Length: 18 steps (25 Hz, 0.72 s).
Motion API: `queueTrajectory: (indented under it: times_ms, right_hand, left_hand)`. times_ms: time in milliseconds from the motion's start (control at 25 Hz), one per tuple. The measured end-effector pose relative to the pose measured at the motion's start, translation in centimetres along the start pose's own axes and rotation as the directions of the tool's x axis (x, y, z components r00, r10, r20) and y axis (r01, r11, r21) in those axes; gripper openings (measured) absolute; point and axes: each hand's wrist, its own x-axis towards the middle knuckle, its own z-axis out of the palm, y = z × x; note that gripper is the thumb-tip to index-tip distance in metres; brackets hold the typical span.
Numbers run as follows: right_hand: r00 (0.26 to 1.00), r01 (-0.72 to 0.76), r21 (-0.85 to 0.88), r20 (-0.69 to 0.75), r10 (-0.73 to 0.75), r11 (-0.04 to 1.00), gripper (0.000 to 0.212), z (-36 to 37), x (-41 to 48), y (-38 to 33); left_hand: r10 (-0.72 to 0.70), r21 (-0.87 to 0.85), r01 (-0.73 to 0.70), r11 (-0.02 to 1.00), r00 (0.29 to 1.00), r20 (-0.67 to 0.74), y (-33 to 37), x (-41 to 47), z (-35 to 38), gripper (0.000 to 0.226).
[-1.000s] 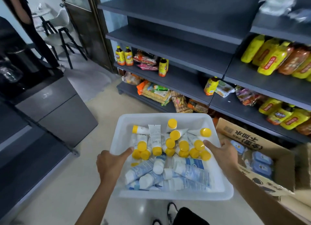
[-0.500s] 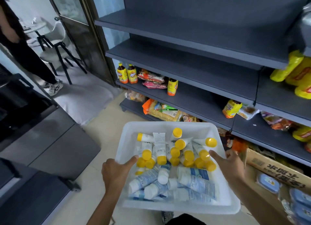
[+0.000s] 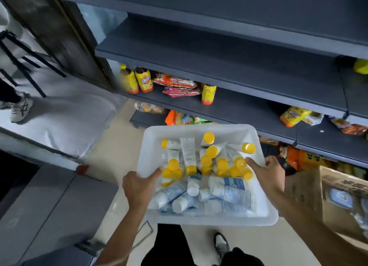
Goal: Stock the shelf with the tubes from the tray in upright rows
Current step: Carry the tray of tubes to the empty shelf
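Tray now sits closer to the shelf than a second ago. Left hand and right hand clamp its rims. Tubes lie unstocked at frame centre.

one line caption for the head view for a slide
Both hands, left and right, carry a white tray of loose tubes toward dark shelving.

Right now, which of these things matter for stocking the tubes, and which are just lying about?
Part of the job:
white tray
yellow-capped tubes
white-capped tubes
empty dark shelf
left hand and right hand, each in a grip on the tray rim

Just lying about:
tea bottles
snack packets
cardboard box
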Motion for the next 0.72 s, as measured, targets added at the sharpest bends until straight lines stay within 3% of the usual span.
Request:
queueTrajectory:
  times_ms: [160,360,520,720]
  right_hand:
    - [0.998,-0.048,-0.03,-0.033,0.047,0.998,0.048,7.1,0.6,-3.8]
    - [0.994,-0.091,-0.135,0.04,0.097,0.987,0.052,16.8,3.1,-5.3]
    - [0.985,-0.101,-0.233,0.115,0.13,0.967,0.058,23.9,7.0,-3.1]
    - [0.971,-0.106,-0.333,0.17,0.17,0.937,0.058,34.9,13.3,4.9]
  left_hand:
    - [0.006,0.004,-0.006,1.0,1.0,0.029,0.9,8.6,-1.0,0.085]
    - [-0.018,0.03,0.017,0.999,1.0,0.023,-1.0,19.1,0.5,0.096]
    - [-0.034,0.004,0.034,0.999,0.999,0.031,-4.6,25.0,5.2,0.095]
    - [-0.06,0.039,0.059,0.998,0.998,0.02,-12.9,31.7,15.8,0.08]
